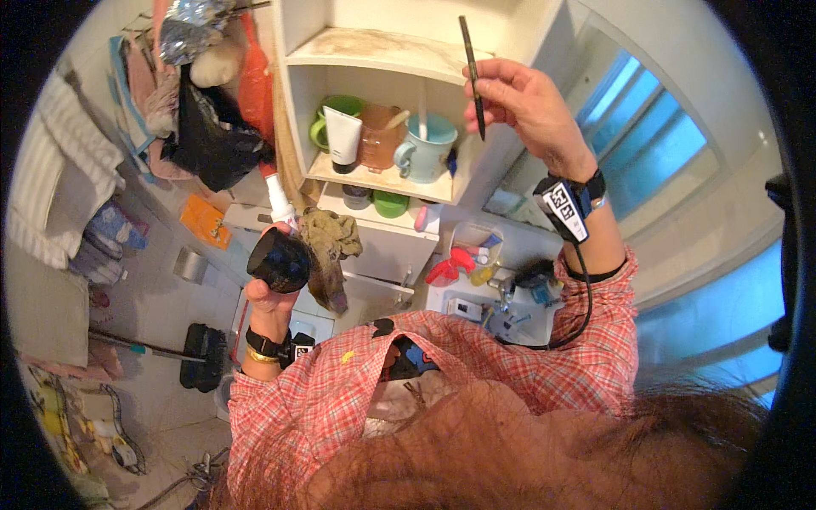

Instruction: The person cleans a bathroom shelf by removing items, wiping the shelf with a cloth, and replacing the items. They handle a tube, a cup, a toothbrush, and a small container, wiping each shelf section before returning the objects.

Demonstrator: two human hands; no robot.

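Observation:
Raised at the upper right, my right hand (531, 102) pinches a slim dark pencil (471, 68) between thumb and fingers. The pencil stands nearly upright, in front of the right side of a white shelf unit (310, 102). At the centre left, my left hand (270, 299) is wrapped round a glossy black rounded container (280, 260); what is inside it cannot be seen. On the shelf between my hands stand a light blue mug (435, 160), a brownish translucent cup (380, 140), a white tube with a black cap (342, 132) and a green cup (319, 132).
A crumpled olive cloth (330, 238) hangs below the shelf, beside a white bottle with a red top (279, 195). Bags (217, 136) and towels (51, 161) hang at left. A sink (531, 327) with a red cloth (450, 268) nearby lies lower right; a window (650, 110) is at right.

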